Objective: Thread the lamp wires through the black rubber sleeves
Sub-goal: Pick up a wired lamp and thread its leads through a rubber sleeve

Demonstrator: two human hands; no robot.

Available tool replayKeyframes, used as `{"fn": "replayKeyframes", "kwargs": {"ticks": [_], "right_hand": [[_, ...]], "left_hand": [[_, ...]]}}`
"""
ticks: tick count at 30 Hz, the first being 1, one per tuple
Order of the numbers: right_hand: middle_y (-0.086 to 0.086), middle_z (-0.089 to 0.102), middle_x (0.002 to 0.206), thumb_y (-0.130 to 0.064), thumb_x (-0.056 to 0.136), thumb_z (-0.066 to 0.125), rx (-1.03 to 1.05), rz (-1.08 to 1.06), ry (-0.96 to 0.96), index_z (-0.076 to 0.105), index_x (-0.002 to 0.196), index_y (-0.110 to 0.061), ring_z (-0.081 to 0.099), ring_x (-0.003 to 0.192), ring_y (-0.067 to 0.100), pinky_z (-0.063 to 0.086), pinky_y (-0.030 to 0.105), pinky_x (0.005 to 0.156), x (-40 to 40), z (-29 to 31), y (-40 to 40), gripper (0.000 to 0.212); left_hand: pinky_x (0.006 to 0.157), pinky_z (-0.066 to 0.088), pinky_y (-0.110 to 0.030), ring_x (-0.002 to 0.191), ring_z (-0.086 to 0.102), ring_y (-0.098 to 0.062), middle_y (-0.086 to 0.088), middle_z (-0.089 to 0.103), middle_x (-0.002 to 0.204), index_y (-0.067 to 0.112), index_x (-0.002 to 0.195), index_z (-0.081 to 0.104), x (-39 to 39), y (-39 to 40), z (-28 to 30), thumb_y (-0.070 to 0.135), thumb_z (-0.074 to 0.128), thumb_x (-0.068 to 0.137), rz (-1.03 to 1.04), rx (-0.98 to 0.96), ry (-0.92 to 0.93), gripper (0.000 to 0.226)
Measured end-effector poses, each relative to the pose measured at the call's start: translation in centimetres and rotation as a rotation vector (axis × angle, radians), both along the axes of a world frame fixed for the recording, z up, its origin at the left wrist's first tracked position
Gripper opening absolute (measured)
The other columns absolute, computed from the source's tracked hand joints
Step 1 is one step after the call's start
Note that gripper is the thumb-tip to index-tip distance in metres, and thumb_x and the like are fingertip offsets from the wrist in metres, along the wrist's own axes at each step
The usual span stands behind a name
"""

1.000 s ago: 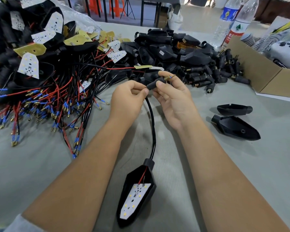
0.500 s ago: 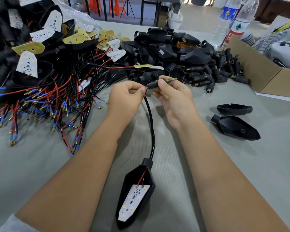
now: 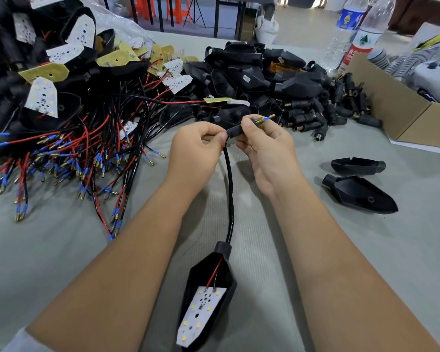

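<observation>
On the far left of the grey tabletop [image 3: 61,250] lies a tangle of red and black wired lamp boards [image 3: 69,148]. The left hand [image 3: 196,151] pinches the black sheathed lamp wire [image 3: 229,189] where it enters the black rubber sleeve [image 3: 235,131]. The right hand [image 3: 264,148] grips that sleeve, its fingers [image 3: 248,123] closed round it, and the blue-tipped brass terminal [image 3: 268,118] pokes out rightward. If the left pinch slackens, the wire could slide back out, I reckon.

Black rubber sleeve [image 3: 235,131], pinched in your fingers; blue-tipped lamp wire [image 3: 267,118] protrudes from its brass threaded end.
</observation>
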State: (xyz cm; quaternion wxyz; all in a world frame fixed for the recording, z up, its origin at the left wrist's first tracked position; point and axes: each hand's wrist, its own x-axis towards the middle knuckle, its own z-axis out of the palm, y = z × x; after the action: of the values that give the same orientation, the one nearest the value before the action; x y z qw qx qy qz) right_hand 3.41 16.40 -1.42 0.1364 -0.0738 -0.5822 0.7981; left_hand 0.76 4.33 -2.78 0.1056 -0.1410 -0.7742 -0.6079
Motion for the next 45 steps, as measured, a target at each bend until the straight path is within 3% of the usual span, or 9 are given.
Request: {"fn": "replayKeyframes", "kwargs": {"ticks": [4,8,10,18,26,35,37,41,45], "right_hand": [[0.015,0.063,0.099,0.001,0.098,0.053,-0.11,-0.008,-0.005,0.058,0.108,-0.006,0.059,0.095,0.024,0.051,0.029,0.085,-0.28,-0.02,0.03,0.013],[-0.005,0.064,0.063,0.01,0.096,0.05,-0.197,-0.018,0.027,0.051,0.112,-0.004,0.06,0.091,0.023,0.049,0.039,0.098,-0.42,-0.1,-0.02,0.021],[0.0,0.065,0.073,0.01,0.095,0.051,-0.181,-0.015,0.02,0.053,0.107,-0.005,0.06,0.089,0.022,0.051,0.034,0.091,-0.39,-0.1,-0.04,0.019],[0.004,0.062,0.085,0.006,0.093,0.057,-0.1,0.005,-0.001,0.059,0.097,-0.009,0.06,0.081,0.016,0.051,0.025,0.079,-0.32,-0.26,-0.09,0.017],[0.007,0.062,0.088,0.007,0.095,0.052,-0.168,0.001,-0.006,0.059,0.095,-0.009,0.059,0.091,0.023,0.05,0.033,0.09,-0.44,-0.15,0.03,0.018],[0.005,0.063,0.082,0.004,0.095,0.054,-0.244,-0.048,-0.017,0.058,0.091,-0.011,0.059,0.074,0.014,0.049,0.025,0.078,-0.61,-0.2,0.18,0.016],[0.004,0.063,0.079,0.003,0.095,0.056,-0.209,-0.048,-0.013,0.059,0.092,-0.011,0.059,0.077,0.015,0.05,0.024,0.077,-0.59,-0.23,0.12,0.015],[0.013,0.064,0.097,-0.001,0.094,0.06,-0.075,-0.045,-0.033,0.061,0.097,-0.011,0.061,0.09,0.02,0.052,0.024,0.078,-0.43,-0.28,-0.09,0.011],[0.016,0.065,0.102,-0.002,0.093,0.061,-0.087,-0.045,-0.044,0.063,0.096,-0.012,0.06,0.094,0.023,0.051,0.027,0.08,-0.35,-0.13,-0.05,0.01]], "left_hand": [[0.078,0.058,-0.035,0.079,0.066,-0.014,-0.001,0.07,0.083,0.013,0.095,0.071,-0.09,0.13,0.09,0.006,0.061,0.092,0.009,0.041,-0.048,0.012],[0.06,0.042,-0.012,0.062,0.059,0.004,0.013,0.067,0.069,0.021,0.086,0.074,-0.39,-0.19,-0.25,0.021,0.067,0.089,0.096,-0.101,-0.038,0.008],[0.054,0.036,-0.009,0.056,0.055,0.007,0.015,0.064,0.063,0.025,0.08,0.072,-0.47,-0.31,-0.34,0.023,0.067,0.089,0.109,-0.121,-0.04,0.01],[0.06,0.041,-0.014,0.056,0.053,0.004,0.014,0.063,0.064,0.026,0.077,0.068,-0.56,-0.46,-0.45,0.013,0.066,0.089,0.05,-0.088,-0.005,0.018],[0.07,0.049,-0.018,0.066,0.058,0.002,0.012,0.065,0.072,0.02,0.084,0.069,-0.43,-0.14,-0.29,0.009,0.064,0.09,0.022,-0.065,0.034,0.013],[0.071,0.058,-0.032,0.061,0.064,0.001,0.013,0.07,0.067,0.03,0.076,0.071,-0.06,0.03,-0.24,0.023,0.077,0.079,0.045,-0.082,-0.039,0.01],[0.071,0.057,-0.03,0.061,0.063,0.003,0.016,0.068,0.067,0.031,0.076,0.071,0.12,0.04,-0.14,0.02,0.075,0.081,0.052,-0.1,-0.015,0.013],[0.073,0.056,-0.029,0.063,0.062,0.004,0.017,0.067,0.069,0.019,0.082,0.075,0.29,0.0,0.0,0.014,0.071,0.081,0.048,-0.139,0.036,0.006],[0.075,0.056,-0.033,0.069,0.066,-0.004,0.01,0.071,0.074,0.014,0.084,0.075,0.31,0.09,-0.01,0.013,0.07,0.082,0.038,-0.123,0.043,0.005]]}}
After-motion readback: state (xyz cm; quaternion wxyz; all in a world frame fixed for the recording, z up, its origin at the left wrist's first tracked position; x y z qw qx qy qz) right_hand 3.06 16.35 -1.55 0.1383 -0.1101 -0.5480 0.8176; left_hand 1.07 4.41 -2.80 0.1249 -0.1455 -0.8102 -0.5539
